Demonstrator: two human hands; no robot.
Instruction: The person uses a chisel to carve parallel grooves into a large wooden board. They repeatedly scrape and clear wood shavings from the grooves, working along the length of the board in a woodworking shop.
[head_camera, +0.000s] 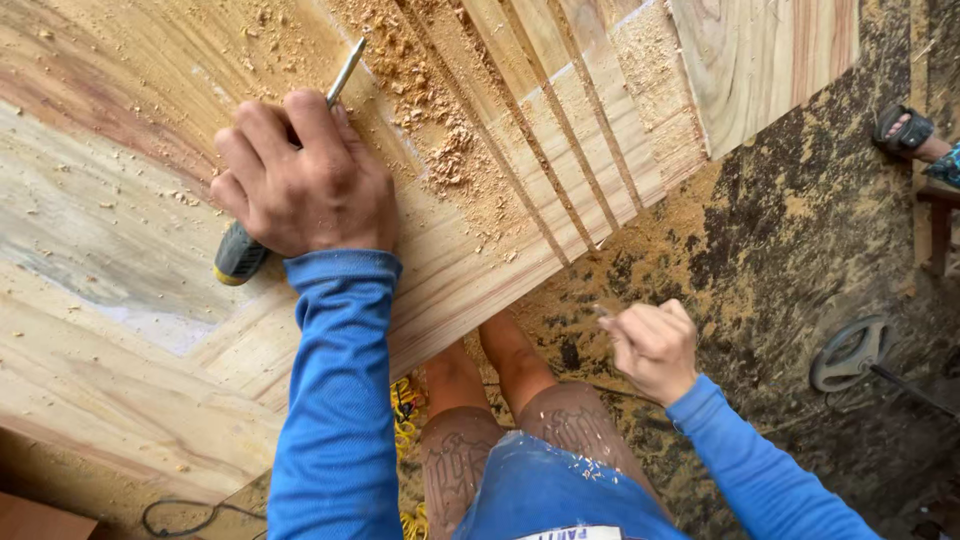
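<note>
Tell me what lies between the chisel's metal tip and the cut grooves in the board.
Head view: loose sawdust lies on the board between chisel and grooves.

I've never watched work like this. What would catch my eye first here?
Most striking is the big pale wooden panel filling the upper left, cut with long parallel grooves and strewn with sawdust. On it the left hand, in a blue sleeve, grips a chisel with a dark handle. Lower right, the right hand is loosely closed above the sawdust-covered floor.
</note>
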